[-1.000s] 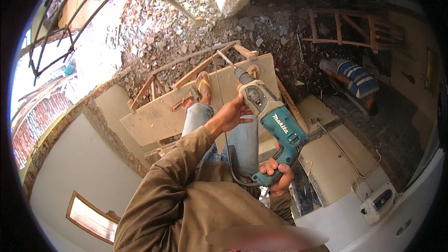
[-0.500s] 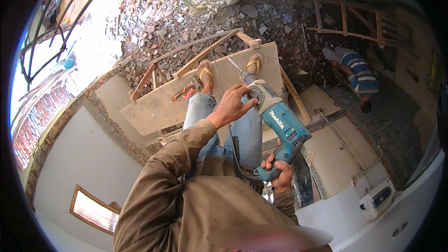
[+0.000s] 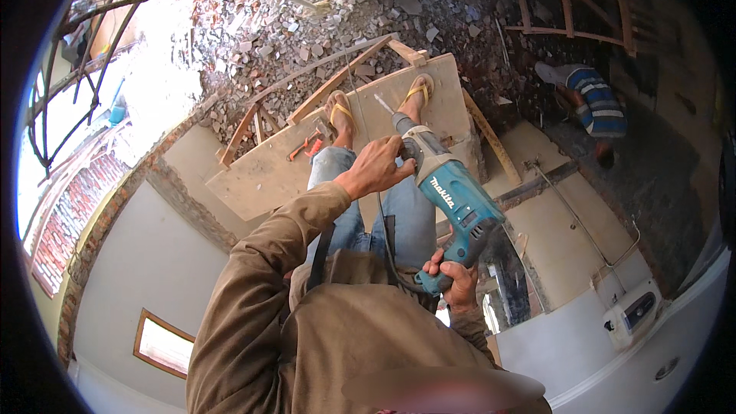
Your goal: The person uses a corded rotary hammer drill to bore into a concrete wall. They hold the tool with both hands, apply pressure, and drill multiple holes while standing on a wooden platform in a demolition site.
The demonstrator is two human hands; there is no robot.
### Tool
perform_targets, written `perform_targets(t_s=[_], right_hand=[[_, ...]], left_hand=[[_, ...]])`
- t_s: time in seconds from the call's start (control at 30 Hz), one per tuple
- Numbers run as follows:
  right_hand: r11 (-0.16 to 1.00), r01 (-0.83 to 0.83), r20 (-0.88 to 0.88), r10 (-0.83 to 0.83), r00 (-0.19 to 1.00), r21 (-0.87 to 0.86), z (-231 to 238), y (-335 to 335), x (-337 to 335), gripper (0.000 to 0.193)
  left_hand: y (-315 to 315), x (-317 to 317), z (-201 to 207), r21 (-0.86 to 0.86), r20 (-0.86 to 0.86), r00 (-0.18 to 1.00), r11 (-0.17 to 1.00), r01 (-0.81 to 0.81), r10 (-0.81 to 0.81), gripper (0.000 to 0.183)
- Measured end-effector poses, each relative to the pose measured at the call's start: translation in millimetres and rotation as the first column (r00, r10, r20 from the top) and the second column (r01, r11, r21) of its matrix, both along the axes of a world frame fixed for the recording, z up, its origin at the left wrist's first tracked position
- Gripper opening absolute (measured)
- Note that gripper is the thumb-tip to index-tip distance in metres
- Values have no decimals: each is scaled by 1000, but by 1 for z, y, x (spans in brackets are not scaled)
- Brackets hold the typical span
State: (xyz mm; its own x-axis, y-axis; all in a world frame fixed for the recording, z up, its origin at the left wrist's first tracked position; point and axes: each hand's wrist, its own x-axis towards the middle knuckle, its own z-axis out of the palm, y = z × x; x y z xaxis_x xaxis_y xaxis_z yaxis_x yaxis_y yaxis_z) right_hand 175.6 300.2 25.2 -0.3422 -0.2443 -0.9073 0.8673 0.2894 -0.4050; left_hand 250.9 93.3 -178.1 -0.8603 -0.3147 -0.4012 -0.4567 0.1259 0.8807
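A teal and grey rotary hammer drill [image 3: 464, 198] is held in front of my body, its bit [image 3: 383, 103] pointing away toward the board under my feet. My right hand [image 3: 460, 284] wraps round the rear handle. At the front, my left hand [image 3: 374, 169] is closed on the side of the drill, thumb and fingertips at the round knob behind the collar. Part of those fingers is hidden against the body of the tool. The cable [image 3: 389, 249] runs from the handle past my lap.
My sandalled feet [image 3: 342, 116] rest on a wooden board [image 3: 264, 175]. A hammer with an orange handle [image 3: 300, 149] lies on it. Beyond are wooden framing [image 3: 337, 80] and brick rubble [image 3: 299, 31]. At the right, a person in a striped shirt [image 3: 598, 103] bends down.
My view has shifted slightly. Both hands keep hold of the drill, with the left still at the knob. The person at the right has bent a little differently.
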Motion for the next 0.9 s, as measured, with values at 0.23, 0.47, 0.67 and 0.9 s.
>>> perform_targets(t_s=[0.23, 0.47, 0.67, 0.9], right_hand=[[997, -74, -33, 75, 997, 26, -5, 7, 0, 24], [991, -87, -23, 90, 996, 105, -5, 5, 0, 23], [989, -107, 0, 107, 994, 100, -5, 2, -2, 23], [999, -34, 35, 33, 999, 41, -7, 5, 2, 33]], left_hand=[[20, -7, -13, -37, 137, 983, 992, -118, 122, 42], [33, -12, -19, -49, 278, 946, 986, -157, 164, 45], [30, -4, -19, -25, 238, 967, 996, -88, 91, 39], [-12, 21, -11, 67, -93, 991, 992, 105, -98, 30]])
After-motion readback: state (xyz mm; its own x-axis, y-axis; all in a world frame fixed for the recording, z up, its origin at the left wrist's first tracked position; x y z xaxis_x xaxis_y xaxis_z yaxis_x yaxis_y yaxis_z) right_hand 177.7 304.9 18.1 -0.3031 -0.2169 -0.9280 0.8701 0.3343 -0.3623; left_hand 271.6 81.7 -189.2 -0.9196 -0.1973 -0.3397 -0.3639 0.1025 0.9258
